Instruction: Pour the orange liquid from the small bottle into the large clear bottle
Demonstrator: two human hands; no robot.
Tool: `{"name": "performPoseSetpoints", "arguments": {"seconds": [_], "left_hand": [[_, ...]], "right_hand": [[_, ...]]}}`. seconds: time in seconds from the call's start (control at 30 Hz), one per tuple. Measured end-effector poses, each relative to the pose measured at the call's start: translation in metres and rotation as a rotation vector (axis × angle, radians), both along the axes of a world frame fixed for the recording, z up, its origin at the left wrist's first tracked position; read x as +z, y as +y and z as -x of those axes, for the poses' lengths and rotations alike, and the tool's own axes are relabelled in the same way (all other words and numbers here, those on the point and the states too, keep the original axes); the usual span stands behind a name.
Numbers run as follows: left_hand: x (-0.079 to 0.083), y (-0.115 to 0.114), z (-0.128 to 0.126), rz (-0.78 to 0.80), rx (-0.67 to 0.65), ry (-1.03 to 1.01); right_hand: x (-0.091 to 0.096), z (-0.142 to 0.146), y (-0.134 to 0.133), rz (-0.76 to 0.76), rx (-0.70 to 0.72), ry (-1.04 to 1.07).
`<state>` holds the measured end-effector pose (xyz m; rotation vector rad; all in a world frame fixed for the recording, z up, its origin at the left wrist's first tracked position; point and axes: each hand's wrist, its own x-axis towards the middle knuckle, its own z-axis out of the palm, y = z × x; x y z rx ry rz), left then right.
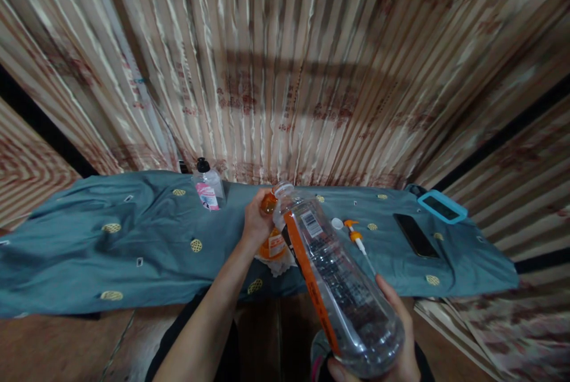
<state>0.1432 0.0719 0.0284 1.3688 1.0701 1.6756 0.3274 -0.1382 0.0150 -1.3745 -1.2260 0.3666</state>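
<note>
My right hand [392, 334] grips the base of a large clear plastic bottle [338, 287] with an orange label stripe, tipped so its open mouth points down and away. The mouth meets the top of a small orange bottle [272, 239], which my left hand [256, 221] holds upright on a white cloth on the table. A white cap [337, 223] and an orange-and-white pump head [356, 238] lie on the teal tablecloth [133, 239] just right of the bottles.
A clear sanitizer bottle with a black cap [208, 185] stands at the back left. A dark phone [415, 234] and a phone in a light blue case [442, 206] lie at the right. Patterned curtains [285, 73] hang behind the table. Brown floor lies below.
</note>
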Motion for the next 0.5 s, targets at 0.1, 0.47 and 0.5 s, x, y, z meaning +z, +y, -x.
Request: {"name": "performPoseSetpoints", "arguments": {"seconds": [0.1, 0.47, 0.5], "left_hand": [[-0.002, 0.001, 0.0, -0.007, 0.003, 0.005], [-0.006, 0.003, 0.002, -0.018, 0.007, 0.032], [-0.006, 0.003, 0.002, -0.018, 0.008, 0.031]], "right_hand": [[-0.007, -0.004, 0.003, -0.008, 0.003, 0.022], [-0.016, -0.012, 0.003, -0.04, 0.014, -0.034], [-0.015, -0.012, 0.003, -0.037, 0.018, -0.034]]}}
